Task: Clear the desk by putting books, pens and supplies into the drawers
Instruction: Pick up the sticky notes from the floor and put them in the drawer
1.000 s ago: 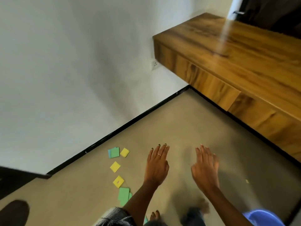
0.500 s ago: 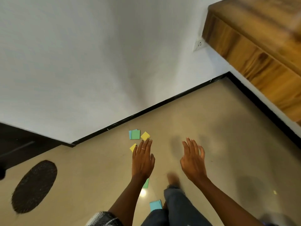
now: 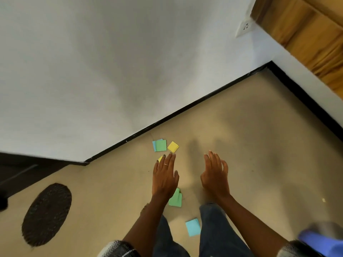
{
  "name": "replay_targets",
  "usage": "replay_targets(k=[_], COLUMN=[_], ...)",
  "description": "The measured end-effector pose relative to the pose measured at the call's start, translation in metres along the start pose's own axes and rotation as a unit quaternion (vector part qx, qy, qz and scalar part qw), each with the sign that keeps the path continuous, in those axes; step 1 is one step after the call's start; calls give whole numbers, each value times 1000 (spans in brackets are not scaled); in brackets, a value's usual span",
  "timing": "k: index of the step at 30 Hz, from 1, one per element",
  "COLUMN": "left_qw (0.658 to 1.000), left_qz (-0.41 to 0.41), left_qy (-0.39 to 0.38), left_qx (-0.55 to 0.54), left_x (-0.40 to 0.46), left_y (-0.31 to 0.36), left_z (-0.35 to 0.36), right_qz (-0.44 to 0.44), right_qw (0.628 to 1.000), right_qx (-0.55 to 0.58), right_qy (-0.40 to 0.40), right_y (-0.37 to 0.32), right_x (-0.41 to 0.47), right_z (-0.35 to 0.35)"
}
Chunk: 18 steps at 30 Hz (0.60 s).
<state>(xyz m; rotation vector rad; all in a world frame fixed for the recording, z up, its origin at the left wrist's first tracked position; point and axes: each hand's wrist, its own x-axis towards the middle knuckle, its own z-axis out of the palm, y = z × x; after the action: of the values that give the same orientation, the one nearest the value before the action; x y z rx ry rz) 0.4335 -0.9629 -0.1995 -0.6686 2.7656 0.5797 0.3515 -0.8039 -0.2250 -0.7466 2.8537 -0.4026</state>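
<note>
Several coloured sticky notes lie scattered on the beige floor. A green-on-blue pair (image 3: 160, 145) and a yellow note (image 3: 173, 146) sit near the black skirting. Another yellow note (image 3: 160, 159) peeks out beside my left fingertips. A green note (image 3: 175, 199) lies below my left hand, and a blue note (image 3: 193, 227) lies between my legs. My left hand (image 3: 164, 178) and my right hand (image 3: 215, 176) hover above the floor, fingers straight, holding nothing. The wooden desk (image 3: 304, 32) shows at the top right.
A white wall with a socket (image 3: 245, 27) meets the floor at a black skirting (image 3: 185, 108). A dark oval mat (image 3: 47, 214) lies at the left. A blue object (image 3: 323, 240) sits blurred at the bottom right. Dark furniture (image 3: 22, 173) is at the left edge.
My view has swung left and down, so the desk slid to the top right corner. Both hands stay outstretched and empty, nearer to the notes on the floor.
</note>
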Motion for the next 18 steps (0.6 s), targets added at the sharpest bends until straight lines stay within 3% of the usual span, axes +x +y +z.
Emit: replay_targets(k=[5,9,18], left_qw=[990,958,927], left_qz=[138,270,319], left_qy=[-8,-43,-181], left_qx=[37,85,81], left_x=[18,14,-54], left_y=[-61,-106,-136], left_z=[2,9,68], right_qz=[132,257,384], right_qw=[991,966,921], right_qx=[-12,2,63], right_qy=[17,31,-27], right_y=[-47,-94,-151], right_x=[-21,-54,-165], right_z=[38,65,130])
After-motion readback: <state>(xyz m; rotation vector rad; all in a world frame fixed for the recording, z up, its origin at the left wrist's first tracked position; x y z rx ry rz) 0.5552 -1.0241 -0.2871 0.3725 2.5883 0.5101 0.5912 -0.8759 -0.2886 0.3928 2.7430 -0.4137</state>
